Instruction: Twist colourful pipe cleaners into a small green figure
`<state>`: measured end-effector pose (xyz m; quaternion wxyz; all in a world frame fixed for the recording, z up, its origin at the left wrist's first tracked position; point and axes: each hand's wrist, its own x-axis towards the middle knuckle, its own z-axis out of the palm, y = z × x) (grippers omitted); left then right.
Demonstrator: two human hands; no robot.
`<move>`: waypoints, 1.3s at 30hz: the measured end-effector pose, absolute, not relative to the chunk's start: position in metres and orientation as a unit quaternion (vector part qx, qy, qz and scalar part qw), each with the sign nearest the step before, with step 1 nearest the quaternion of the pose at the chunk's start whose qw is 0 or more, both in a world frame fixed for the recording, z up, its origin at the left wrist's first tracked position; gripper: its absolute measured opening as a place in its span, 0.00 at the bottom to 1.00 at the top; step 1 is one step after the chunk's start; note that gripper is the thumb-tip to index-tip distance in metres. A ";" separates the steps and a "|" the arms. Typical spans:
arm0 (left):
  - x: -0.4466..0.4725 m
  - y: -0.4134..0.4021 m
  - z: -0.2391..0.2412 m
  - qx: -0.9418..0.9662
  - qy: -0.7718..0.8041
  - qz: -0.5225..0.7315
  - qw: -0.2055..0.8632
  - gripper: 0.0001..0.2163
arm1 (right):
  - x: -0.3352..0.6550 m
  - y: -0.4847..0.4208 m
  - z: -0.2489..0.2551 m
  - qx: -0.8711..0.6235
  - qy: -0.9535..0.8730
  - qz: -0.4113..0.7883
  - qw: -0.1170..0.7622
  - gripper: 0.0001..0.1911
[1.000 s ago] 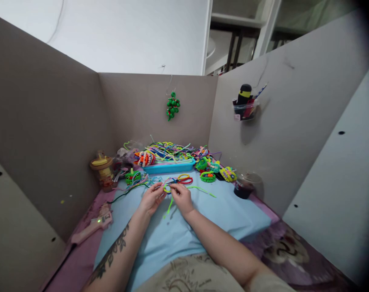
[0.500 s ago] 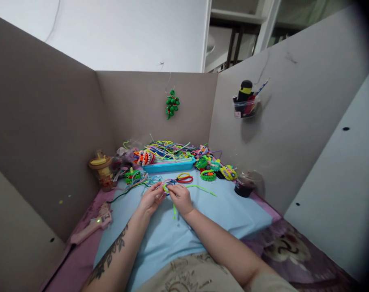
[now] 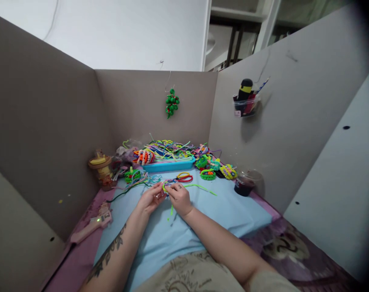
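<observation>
Since half a second ago, the dangling yellow-green strand [image 3: 171,210] has swung slightly leftward below the hands; the blue tray [image 3: 169,166] is taken as landmark. Small looped piece [image 3: 164,187], partly yellow-green, held up in front of the tray, over the pale blue cloth [image 3: 217,215]; pinched at its left side by thumb and fingers of the left hand [image 3: 150,198]; right hand [image 3: 180,199] closed against its other side, fingertips bunched, though what exactly is gripped there cannot be told. Scissors [image 3: 184,181] seen between tray and right hand; another bright green strand [image 3: 201,187] stretched out right of that hand, front-right of the tray; dark cup [image 3: 244,187] placed farther right of the tray; pink glue gun [image 3: 94,225], its green light lit, laid front-left of it; green beaded ornament [image 3: 172,103] hung above and behind it.
</observation>
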<state>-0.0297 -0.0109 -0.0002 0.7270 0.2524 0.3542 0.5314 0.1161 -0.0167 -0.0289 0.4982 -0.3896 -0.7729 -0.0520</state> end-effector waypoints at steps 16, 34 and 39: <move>-0.019 -0.006 -0.006 0.459 0.426 0.659 0.415 0.12 | 0.103 -0.017 -0.028 -0.348 -0.712 0.235 0.562 0.14; -0.026 -0.005 -0.003 0.427 0.416 0.644 0.479 0.23 | 0.114 -0.008 -0.029 -0.335 -0.686 0.261 0.592 0.13; -0.023 -0.005 -0.005 0.449 0.415 0.639 0.467 0.21 | 0.116 -0.014 -0.028 -0.314 -0.757 0.164 0.549 0.10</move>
